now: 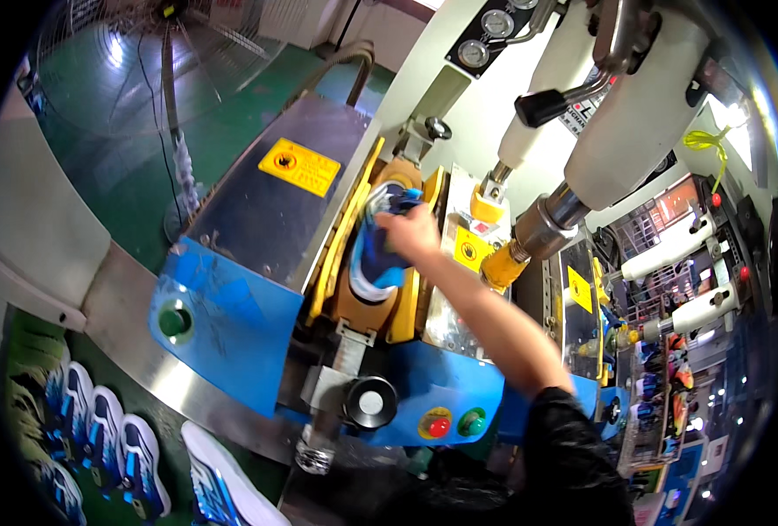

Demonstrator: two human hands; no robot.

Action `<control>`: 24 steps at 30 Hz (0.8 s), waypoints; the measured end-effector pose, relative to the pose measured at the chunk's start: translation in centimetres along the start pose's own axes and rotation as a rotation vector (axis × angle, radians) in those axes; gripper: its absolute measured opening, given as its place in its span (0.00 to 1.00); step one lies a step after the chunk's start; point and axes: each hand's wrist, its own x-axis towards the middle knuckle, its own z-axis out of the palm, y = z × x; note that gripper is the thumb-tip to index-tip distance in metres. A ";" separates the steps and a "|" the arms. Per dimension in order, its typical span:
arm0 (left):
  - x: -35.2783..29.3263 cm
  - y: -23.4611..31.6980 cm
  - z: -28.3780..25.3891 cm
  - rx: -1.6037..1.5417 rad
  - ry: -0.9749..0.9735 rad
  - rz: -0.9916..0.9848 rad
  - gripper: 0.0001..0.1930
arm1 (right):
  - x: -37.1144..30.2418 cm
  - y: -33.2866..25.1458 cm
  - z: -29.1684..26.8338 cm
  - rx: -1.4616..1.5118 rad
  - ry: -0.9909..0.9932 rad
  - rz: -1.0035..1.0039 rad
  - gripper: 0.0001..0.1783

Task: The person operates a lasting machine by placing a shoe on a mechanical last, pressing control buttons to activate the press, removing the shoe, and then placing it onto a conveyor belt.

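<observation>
A blue and white shoe (pixel 376 259) is sitting near the centre in a press, its soft dark upper showing against a smooth white sole rim. Yellow pads (pixel 341 250), long and hard-edged, are flanking it, and a tan cradle (pixel 361 317) is showing beyond its lower end.

The right hand (pixel 413 234) is grasping the shoe's upper, fingers curling inward, all a little blurred. The bare forearm (pixel 503 324) is slanting in from between 4 and 5 o'clock, out of a black sleeve (pixel 566 430), with the knuckles facing up. I cannot tell the left hand's state.

The shoe's long axis is running from about 1 o'clock to about 7; blur is hiding which end is the toe.

At 6 o'clock a round black knob (pixel 371 401) with a pale centre is standing out. Toward 2 o'clock, glossy white cylinders (pixel 643 114) are slanting down to yellow tips. A dark metal cover (pixel 248 219) is stretching toward 10 o'clock, and other shoes (pixel 139 451) are lining up around 8 o'clock.
</observation>
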 end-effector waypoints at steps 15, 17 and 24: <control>-9.8 6.0 6.5 -0.550 -0.009 -0.427 0.26 | -19.7 8.6 -3.9 -0.525 0.037 -1.100 0.44; -9.9 8.6 8.0 -0.716 -0.033 -0.491 0.29 | -25.9 16.3 -8.4 -0.523 0.153 -0.936 0.47; -15.0 10.4 9.6 -0.855 0.165 -0.506 0.28 | -31.9 21.7 -9.0 -0.535 -0.039 -0.743 0.41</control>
